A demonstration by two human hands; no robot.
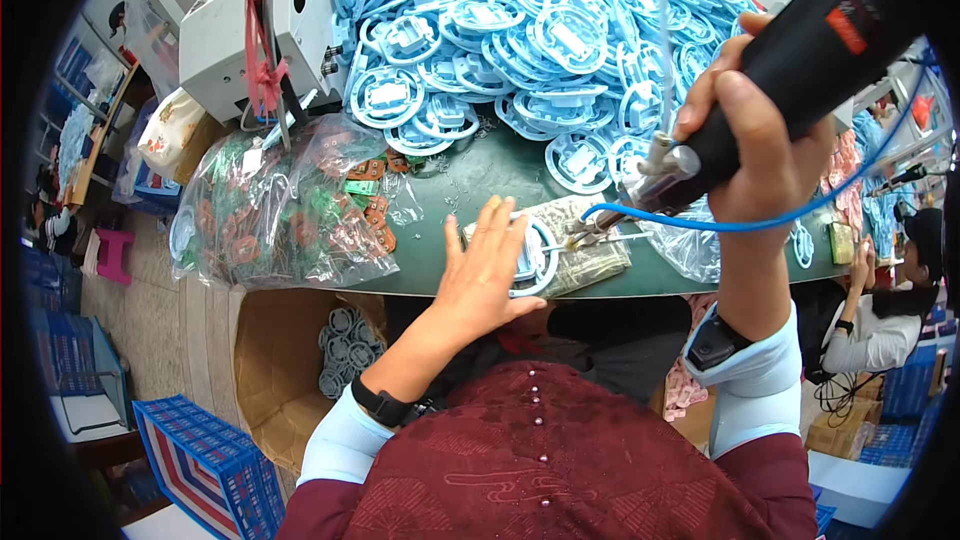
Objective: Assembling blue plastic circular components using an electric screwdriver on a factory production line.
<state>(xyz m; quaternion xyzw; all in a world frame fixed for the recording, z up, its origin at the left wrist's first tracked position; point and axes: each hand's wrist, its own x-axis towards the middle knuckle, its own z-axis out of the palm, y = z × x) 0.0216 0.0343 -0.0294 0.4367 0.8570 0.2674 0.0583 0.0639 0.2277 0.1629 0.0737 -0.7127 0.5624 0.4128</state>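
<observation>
While a pale blue ring-shaped plastic part (pixel 546 258) is steadied near the front edge of the green bench (pixel 470 190), beside and partly against a pale, worn block (pixel 598 275), it seems to be caught midway through being fastened: the tip of a black power driver (pixel 795 70) is held close to it, though whether contact is made cannot be told. How many fastenings are finished cannot be made out; judging by the large heap of similar parts (pixel 500 20) behind, much appears to be left, and whether those in the cardboard box (pixel 285 380) below are completed is not shown. An open, rounded rim is seen on the part, with its middle mostly covered by the left hand (pixel 478 275), which is laid over it with fingers extended, not clenched. The driver's body is wrapped firmly by the right hand (pixel 765 145), and a blue hose (pixel 760 226) is looped across that wrist. Farther left, green and brown circuit boards (pixel 375 215) are spilled from a clear plastic bag (pixel 290 210).
</observation>
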